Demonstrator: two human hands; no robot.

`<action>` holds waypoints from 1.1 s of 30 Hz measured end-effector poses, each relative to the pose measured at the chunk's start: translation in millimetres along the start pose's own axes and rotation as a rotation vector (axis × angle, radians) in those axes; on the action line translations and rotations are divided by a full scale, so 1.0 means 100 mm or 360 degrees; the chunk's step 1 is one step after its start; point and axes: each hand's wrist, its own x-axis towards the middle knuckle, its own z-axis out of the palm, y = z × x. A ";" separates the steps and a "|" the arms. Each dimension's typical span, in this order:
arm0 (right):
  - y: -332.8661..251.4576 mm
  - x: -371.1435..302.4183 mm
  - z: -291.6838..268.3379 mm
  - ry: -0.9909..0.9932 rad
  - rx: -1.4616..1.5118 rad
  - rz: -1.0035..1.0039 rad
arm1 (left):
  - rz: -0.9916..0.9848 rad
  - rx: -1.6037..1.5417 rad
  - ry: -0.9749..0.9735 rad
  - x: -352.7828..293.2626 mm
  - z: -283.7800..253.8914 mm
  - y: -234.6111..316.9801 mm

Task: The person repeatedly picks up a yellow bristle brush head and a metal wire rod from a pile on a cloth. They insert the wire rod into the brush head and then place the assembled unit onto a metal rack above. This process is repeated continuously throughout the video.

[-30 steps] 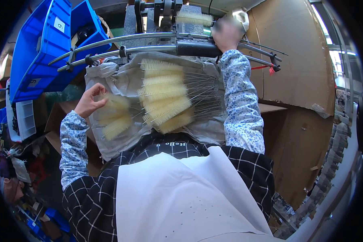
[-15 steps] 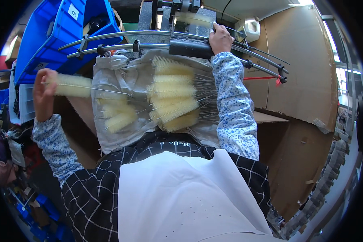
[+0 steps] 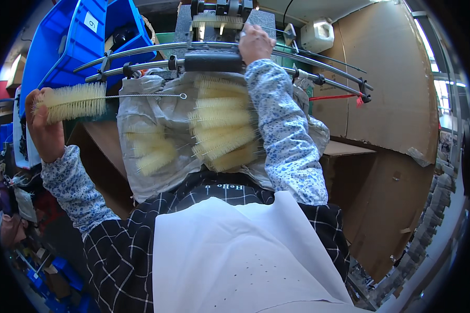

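Observation:
My left hand [image 3: 46,128] is closed on the bristled end of a cream bottle brush [image 3: 78,101]. The brush's twisted wire stem points right and ends in a small loop. On the machine's rails, my right hand [image 3: 257,43] grips the right end of a sliding carriage [image 3: 214,61] with a black padded front. Another bristle brush [image 3: 218,22] lies level in the carriage, beside my right fingers. Between my arms, a stack of cream brushes [image 3: 222,122] rests on a grey cloth [image 3: 141,109], and a smaller group [image 3: 154,148] sits to its left.
Two curved metal rails [image 3: 141,48] cross in front of me, with a red cord [image 3: 334,97] at their right. Blue bins [image 3: 73,41] stand at the far left. A white jug [image 3: 317,34] and tall cardboard [image 3: 386,78] are at the right.
My right hand has slid the carriage left along the rails. My left hand has shifted a little left with its brush, whose stem now lies nearly level.

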 end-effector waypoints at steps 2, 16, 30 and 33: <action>0.19 -0.01 -0.03 0.0031 0.0012 -0.0009 | -0.0018 0.0020 0.0070 -0.06 -0.01 0.00; 1.61 0.46 -0.28 -0.0125 -0.0418 0.0057 | -0.0132 -0.0017 -0.0366 0.02 0.89 -0.35; 0.08 -0.88 -1.37 -0.1146 0.1151 -0.0503 | -0.0115 -0.0223 -0.0908 -0.30 2.12 -0.89; -0.01 -0.93 -0.96 -0.0831 0.1292 -0.0660 | -0.0186 -0.0011 -0.0967 -0.36 1.93 -0.83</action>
